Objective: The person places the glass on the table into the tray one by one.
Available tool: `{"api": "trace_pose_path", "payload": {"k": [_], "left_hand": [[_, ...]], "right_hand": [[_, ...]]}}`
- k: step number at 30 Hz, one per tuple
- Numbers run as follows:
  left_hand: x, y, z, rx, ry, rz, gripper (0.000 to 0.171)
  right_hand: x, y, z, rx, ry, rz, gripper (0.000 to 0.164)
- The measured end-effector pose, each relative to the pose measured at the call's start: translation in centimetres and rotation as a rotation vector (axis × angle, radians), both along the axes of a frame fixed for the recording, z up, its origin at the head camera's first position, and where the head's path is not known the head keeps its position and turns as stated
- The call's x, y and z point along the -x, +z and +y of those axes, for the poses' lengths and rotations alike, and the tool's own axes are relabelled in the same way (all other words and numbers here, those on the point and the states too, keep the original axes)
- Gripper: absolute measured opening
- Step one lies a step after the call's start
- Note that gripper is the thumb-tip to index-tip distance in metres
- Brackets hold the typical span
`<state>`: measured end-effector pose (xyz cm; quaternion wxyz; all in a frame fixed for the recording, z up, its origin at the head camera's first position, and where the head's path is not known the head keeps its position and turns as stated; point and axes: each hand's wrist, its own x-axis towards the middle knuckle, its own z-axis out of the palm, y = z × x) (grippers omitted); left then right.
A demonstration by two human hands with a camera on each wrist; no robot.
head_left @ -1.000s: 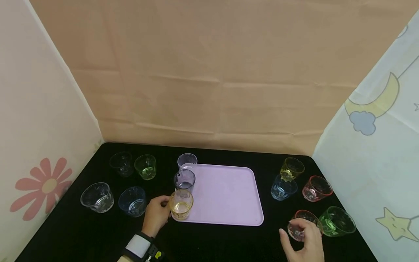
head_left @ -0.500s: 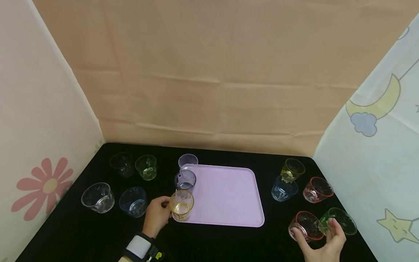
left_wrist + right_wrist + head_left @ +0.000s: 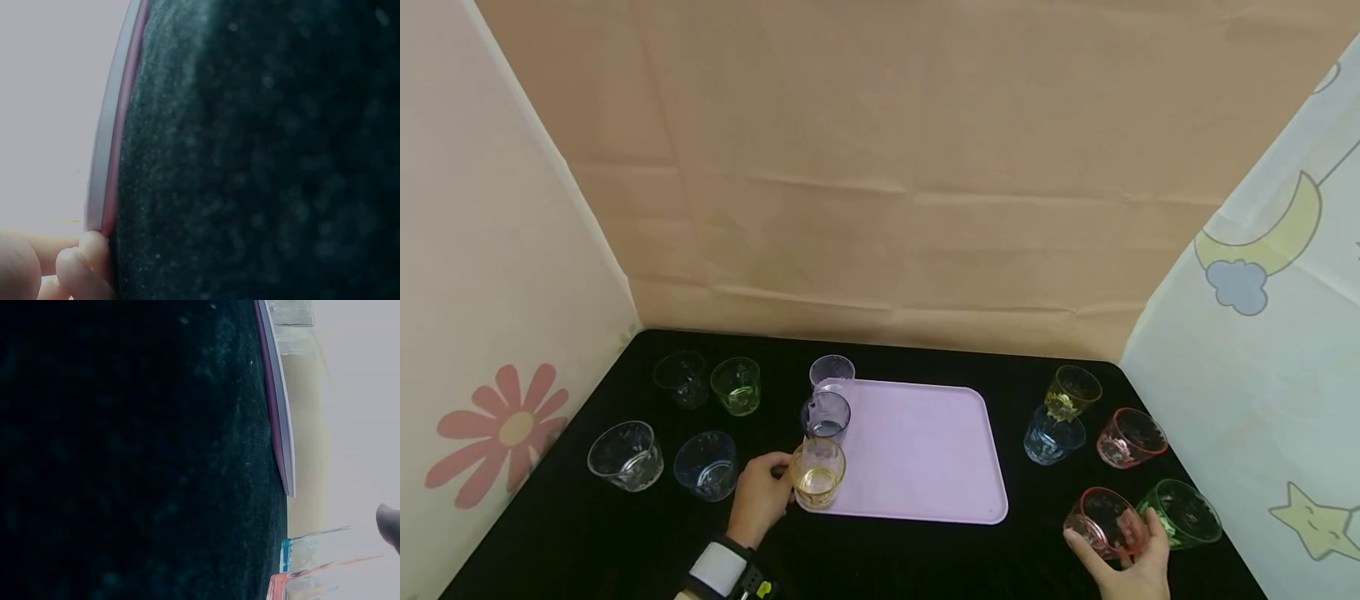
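My left hand (image 3: pixel 762 500) is at the tray's front left corner in the head view, its curled fingers against the left side of a pale yellow glass (image 3: pixel 817 479). In the left wrist view its fingertips (image 3: pixel 95 250) lie by the tray's rim. At front right, my right hand (image 3: pixel 1138 567) holds a red-rimmed glass (image 3: pixel 1093 529), thumb on the left side and fingers round the right. A green glass (image 3: pixel 1187 521) stands close beside those fingers. Only a dark fingertip (image 3: pixel 389 526) shows in the right wrist view.
The pink tray (image 3: pixel 925 450) lies mid-table. A dark purple glass (image 3: pixel 826 417) and a pale purple one (image 3: pixel 832 373) line its left side. Several glasses, including a blue one (image 3: pixel 706 467), stand at left. Blue (image 3: pixel 1051 437), yellow (image 3: pixel 1072 387) and red (image 3: pixel 1129 440) glasses stand at right.
My right hand moved right behind the red-rimmed glass's near side, then its fingers slipped between it and the green glass and came round the red-rimmed one. My left hand stayed put.
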<state>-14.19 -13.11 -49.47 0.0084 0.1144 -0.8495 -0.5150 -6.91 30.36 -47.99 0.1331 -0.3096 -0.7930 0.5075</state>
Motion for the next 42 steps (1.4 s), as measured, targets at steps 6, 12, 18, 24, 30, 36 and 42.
{"api": "trace_pose_path", "payload": {"k": [6,12,18,24,30,36,42], "left_hand": [[0.0,-0.1,0.0,-0.001,0.005,0.003,0.013],[0.1,0.0,0.2,0.004,0.006,0.01,0.013],[0.0,0.1,0.2,0.013,0.0,0.015,0.013],[0.0,-0.1,0.2,0.023,-0.002,0.025,0.012],[-0.1,-0.2,0.2,0.025,-0.009,0.045,0.013],[-0.1,-0.2,0.1,0.035,-0.014,0.055,0.012],[-0.1,-0.1,0.1,0.027,-0.011,0.04,0.011]], "right_hand": [[0.2,-0.4,0.5,0.02,0.003,-0.007,0.113],[0.2,-0.3,0.7,-0.001,0.023,-0.027,0.103],[0.3,-0.2,0.8,-0.039,0.034,-0.04,0.101],[0.3,-0.3,0.7,-0.04,0.032,-0.032,0.101],[0.1,0.8,0.0,-0.065,0.029,-0.027,0.098],[0.1,3.4,-2.1,-0.088,0.128,-0.019,0.097],[0.7,5.7,-4.6,-0.067,0.272,0.011,0.099]]}}
